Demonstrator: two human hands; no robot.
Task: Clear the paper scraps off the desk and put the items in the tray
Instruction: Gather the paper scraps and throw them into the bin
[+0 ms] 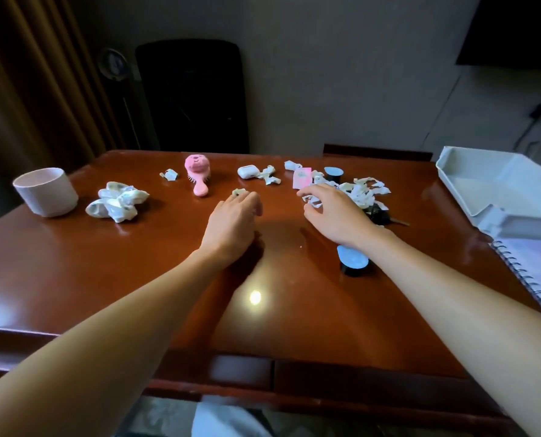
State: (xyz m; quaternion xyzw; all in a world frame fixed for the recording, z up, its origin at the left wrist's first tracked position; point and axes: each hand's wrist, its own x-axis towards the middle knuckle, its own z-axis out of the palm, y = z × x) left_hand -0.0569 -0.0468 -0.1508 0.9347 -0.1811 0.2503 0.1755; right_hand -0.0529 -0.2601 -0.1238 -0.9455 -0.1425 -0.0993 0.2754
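Torn white paper scraps litter the far half of the brown desk: a big crumpled wad, a small piece, a cluster and a wide pile. My left hand lies mid-desk, its fingers curled over one small scrap. At the pile's near-left edge, my right hand pinches scraps between thumb and fingers. The white tray sits at the far right. A pink hairbrush, a white earbud case and a pink card lie among the scraps.
A pale cup stands at the far left. Two black pots with blue lids are here, one by the card and one under my right wrist. Dark keys lie by the pile, a spiral notebook at the right edge.
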